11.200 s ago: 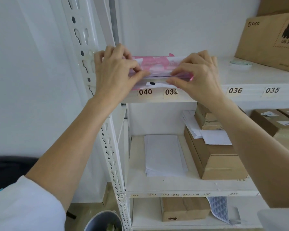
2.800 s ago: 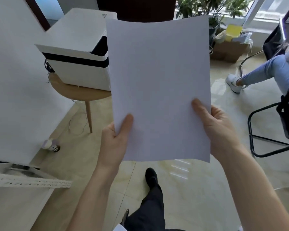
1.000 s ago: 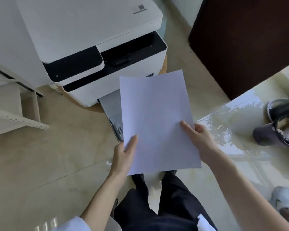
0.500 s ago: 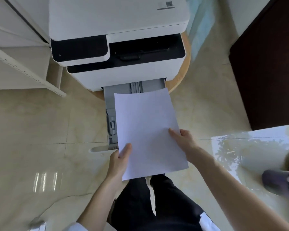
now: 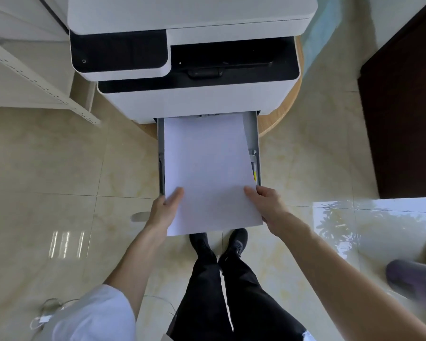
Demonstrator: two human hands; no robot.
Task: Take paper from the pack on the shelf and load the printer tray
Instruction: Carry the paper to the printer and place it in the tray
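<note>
Paper (image 5: 207, 168) held flat by both hands over the open tray (image 5: 254, 134), far edge reaching the printer (image 5: 192, 99) front, near edge sticking out past the tray toward the person. Sheet sits slightly skewed, right edge angled across the tray's right side. Left hand (image 5: 164, 210) closed on the near-left edge, thumb on top, fingers underneath. Right hand (image 5: 266, 203) closed on the near-right edge, thumb on top. Tray is grey, pulled out from the printer base. Printer is white with a black panel, on a round wood table (image 5: 285, 104). 2 black shoes (image 5: 219, 244) on the tile floor (image 5: 59, 168) below the paper. White shelf frame (image 5: 42, 82) at upper left.
</note>
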